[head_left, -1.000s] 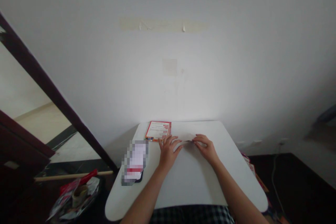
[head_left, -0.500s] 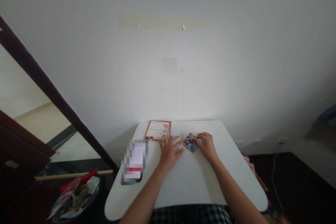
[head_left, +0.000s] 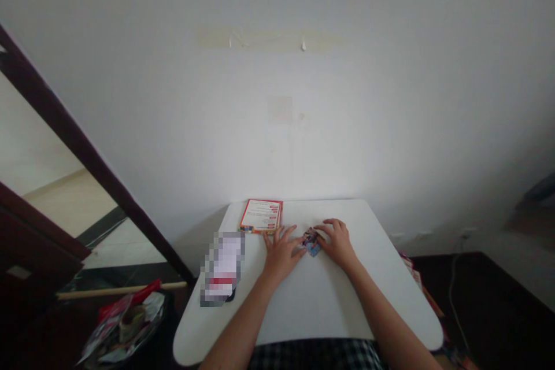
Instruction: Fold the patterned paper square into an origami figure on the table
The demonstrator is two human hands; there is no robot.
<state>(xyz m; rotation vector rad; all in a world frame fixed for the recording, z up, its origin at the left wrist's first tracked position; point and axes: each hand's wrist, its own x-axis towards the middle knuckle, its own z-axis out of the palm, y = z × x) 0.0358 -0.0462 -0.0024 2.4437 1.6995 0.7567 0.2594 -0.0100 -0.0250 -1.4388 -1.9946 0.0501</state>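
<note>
A small card with a colourful picture [head_left: 311, 241] stands out on the white table [head_left: 329, 300], tilted and squeezed between my hands. My right hand [head_left: 336, 241] curls over its right side, and the fingertips grip it. My left hand [head_left: 281, 252] lies spread on the tabletop, its thumb against the card's left edge. Just beyond those left fingers is a red-bordered printed booklet or card pack [head_left: 261, 215], apart from both hands.
A pixelated flat object [head_left: 222, 269] lies at the table's left side. Below the table's left edge, a crumpled plastic bag [head_left: 124, 324] rests on the dark floor. A white wall rises behind the table, and a dark door frame [head_left: 82, 153] runs along the left.
My hands have moved closer together. The card, lying flatter half a second ago, now looks narrower and tilted between them, and my right hand has curled over it.
</note>
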